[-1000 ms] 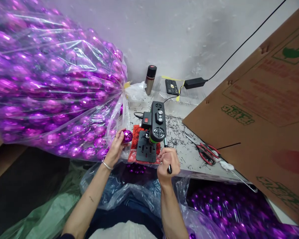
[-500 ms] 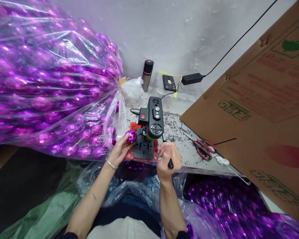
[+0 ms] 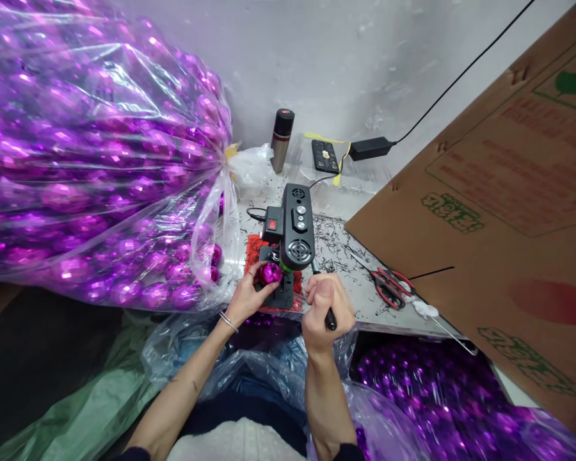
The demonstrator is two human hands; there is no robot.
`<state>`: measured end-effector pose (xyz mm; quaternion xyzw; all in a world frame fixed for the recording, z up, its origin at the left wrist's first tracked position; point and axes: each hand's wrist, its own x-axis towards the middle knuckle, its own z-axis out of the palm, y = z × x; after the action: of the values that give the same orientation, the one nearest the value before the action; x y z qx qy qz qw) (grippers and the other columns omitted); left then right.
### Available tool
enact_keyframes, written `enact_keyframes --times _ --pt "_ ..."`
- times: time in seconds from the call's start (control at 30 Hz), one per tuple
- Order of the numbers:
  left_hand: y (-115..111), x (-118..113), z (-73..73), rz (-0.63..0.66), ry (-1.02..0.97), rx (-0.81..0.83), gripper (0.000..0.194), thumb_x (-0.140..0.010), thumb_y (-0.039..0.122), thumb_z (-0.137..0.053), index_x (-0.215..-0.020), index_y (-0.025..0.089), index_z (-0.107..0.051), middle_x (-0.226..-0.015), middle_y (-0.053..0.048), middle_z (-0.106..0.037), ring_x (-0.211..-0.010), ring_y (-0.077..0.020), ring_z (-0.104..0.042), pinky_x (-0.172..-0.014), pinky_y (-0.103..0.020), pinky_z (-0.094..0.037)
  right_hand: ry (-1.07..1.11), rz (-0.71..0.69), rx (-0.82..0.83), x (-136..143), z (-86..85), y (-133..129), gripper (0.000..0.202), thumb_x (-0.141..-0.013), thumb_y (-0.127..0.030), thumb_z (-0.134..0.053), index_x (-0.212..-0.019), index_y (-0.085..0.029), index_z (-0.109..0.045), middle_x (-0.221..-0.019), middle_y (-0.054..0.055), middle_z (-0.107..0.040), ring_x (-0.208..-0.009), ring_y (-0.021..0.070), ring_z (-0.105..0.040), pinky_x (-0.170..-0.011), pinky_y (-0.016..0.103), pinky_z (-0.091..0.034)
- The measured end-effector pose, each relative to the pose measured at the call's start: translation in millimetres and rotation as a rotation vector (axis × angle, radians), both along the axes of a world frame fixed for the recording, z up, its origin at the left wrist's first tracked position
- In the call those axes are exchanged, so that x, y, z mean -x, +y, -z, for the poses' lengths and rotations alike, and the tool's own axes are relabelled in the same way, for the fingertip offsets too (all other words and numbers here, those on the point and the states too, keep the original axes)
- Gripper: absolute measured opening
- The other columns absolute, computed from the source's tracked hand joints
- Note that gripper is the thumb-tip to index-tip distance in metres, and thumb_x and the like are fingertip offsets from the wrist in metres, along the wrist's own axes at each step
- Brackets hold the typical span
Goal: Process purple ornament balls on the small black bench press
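A shiny magenta ball ornament (image 3: 271, 274) is gripped between the thumb and fingers of my left hand (image 3: 249, 293), over the base plate of a small black bench press (image 3: 298, 221). The ball sits just below and left of the machine's head, close to its green-ringed underside. My right hand (image 3: 327, 308) is wrapped in a fist round the black-ended lever handle (image 3: 331, 319) at the press's right side. A red mat (image 3: 253, 250) lies beneath the base plate (image 3: 283, 291).
A tied clear bag (image 3: 100, 173) of magenta balls bulges at left. Scissors (image 3: 391, 285) lie right of the press, beside a large cardboard box (image 3: 499, 211). A thermos (image 3: 282, 141), a phone (image 3: 325, 155) and a power adapter (image 3: 372, 148) are behind. Black scraps litter the table.
My left hand has moved right with the ball, from beside the base plate to over it, under the press head's edge. The right hand stays on the lever.
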<state>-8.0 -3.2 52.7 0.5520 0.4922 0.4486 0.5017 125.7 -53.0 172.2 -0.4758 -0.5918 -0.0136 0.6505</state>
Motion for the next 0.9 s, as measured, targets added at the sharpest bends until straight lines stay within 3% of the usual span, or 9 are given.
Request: enact_keyframes --times 0.17,0.43,0.53,0.73,0.9 --pt "-2 -1 5.9 0.020 0.344 -0.280 0.061 -0.081 0.039 -0.085 -0.135 0.023 -0.062 -0.133 -0.012 -0.070 -0.128 -0.0324 -0.066 -0.111 -0.050 -0.053 -0.016 -0.008 0.009 -1 2.1 -2 0.031 -0.101 -0.012 -0.047 -0.072 -0.022 -0.051 -0.066 -0.002 -0.054 -0.062 0.0115 -0.055 -0.058 0.028 -0.042" --pt "0 -12 27.1 0.009 0.393 -0.356 0.065 -0.083 0.045 -0.083 -0.141 0.025 -0.061 -0.136 -0.013 -0.068 -0.128 -0.0331 -0.065 -0.111 -0.051 -0.051 -0.035 0.003 0.005 -3 6.7 -6 0.032 -0.101 -0.013 -0.047 -0.070 -0.022 -0.051 -0.064 -0.002 -0.053 -0.062 0.0126 -0.057 -0.058 0.029 -0.043" --pt "1 -11 31.2 0.014 0.380 -0.387 0.065 -0.084 0.049 -0.082 -0.140 0.024 -0.061 -0.135 -0.013 -0.070 -0.128 -0.0336 -0.066 -0.111 -0.052 -0.052 -0.040 0.020 -0.005 -2 19.9 -5 0.033 -0.102 -0.016 -0.046 -0.070 -0.023 -0.051 -0.064 -0.002 -0.053 -0.060 0.0125 -0.056 -0.057 0.029 -0.042" --pt "0 -10 30.4 0.025 0.373 -0.400 0.063 -0.088 0.052 -0.077 -0.141 0.022 -0.061 -0.135 -0.014 -0.070 -0.128 -0.0333 -0.066 -0.111 -0.051 -0.052 -0.054 0.056 -0.159 2 62.9 2 0.039 -0.107 -0.025 -0.035 -0.069 -0.023 -0.046 -0.065 -0.002 -0.053 -0.058 0.0116 -0.055 -0.061 0.031 -0.046" --pt "0 -11 30.9 0.027 0.378 -0.405 0.063 -0.087 0.051 -0.078 -0.141 0.022 -0.060 -0.135 -0.015 -0.070 -0.128 -0.0335 -0.066 -0.110 -0.051 -0.052 -0.031 0.033 -0.165 2 77.0 4 0.038 -0.108 -0.028 -0.035 -0.072 -0.023 -0.045 -0.067 -0.003 -0.052 -0.058 0.0112 -0.053 -0.061 0.030 -0.047"
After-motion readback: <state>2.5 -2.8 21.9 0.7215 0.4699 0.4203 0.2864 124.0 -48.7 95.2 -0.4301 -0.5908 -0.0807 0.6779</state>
